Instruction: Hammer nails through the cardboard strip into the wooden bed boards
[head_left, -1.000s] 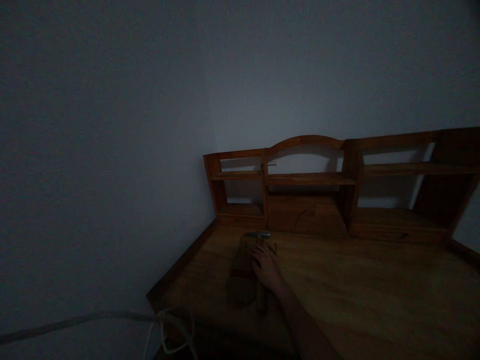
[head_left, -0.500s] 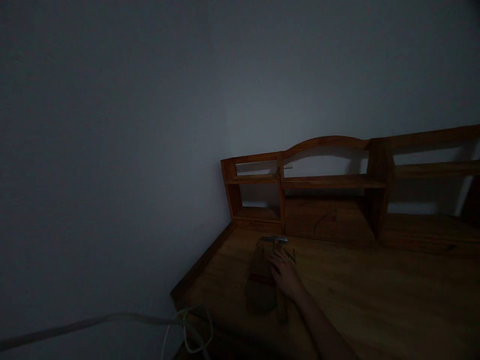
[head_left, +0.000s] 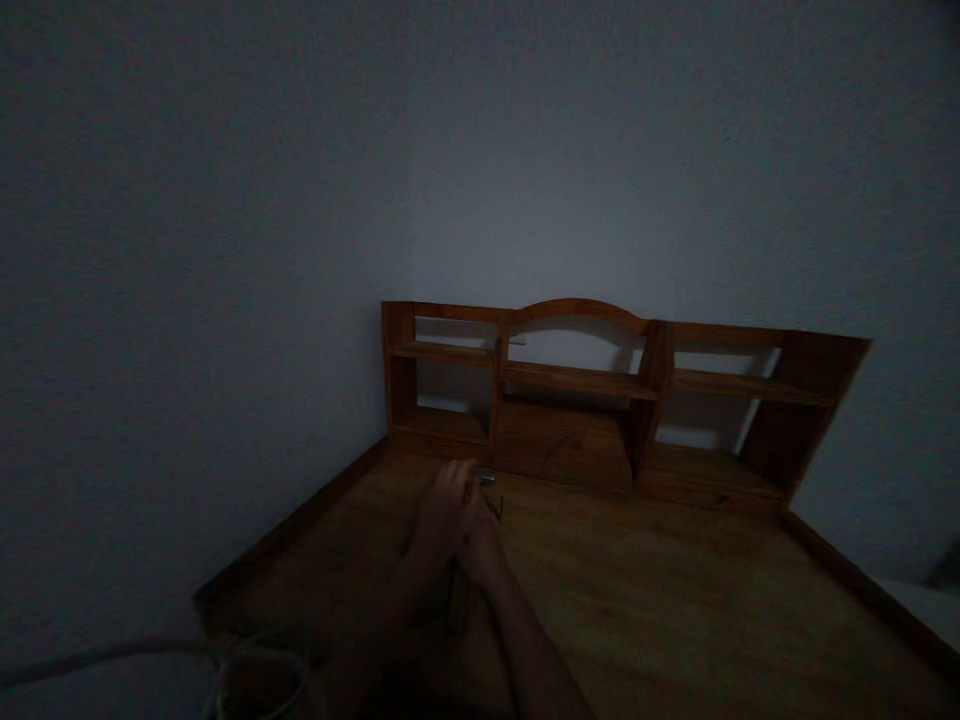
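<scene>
Hammer point(head_left: 458, 600) partly under R grip point(head_left: 478, 545)

Left fingers point(head_left: 453, 473) now by hammer point(head_left: 486, 477)

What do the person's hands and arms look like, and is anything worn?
The left hand and right hand look ungloved. The right forearm shows no sleeve; the left forearm fades into dark lower down. No wristwear can be made out.

Hammer point(head_left: 459, 600) pointing away, metal head point(head_left: 487, 477) farthest, handle seemingly wooden.
</scene>
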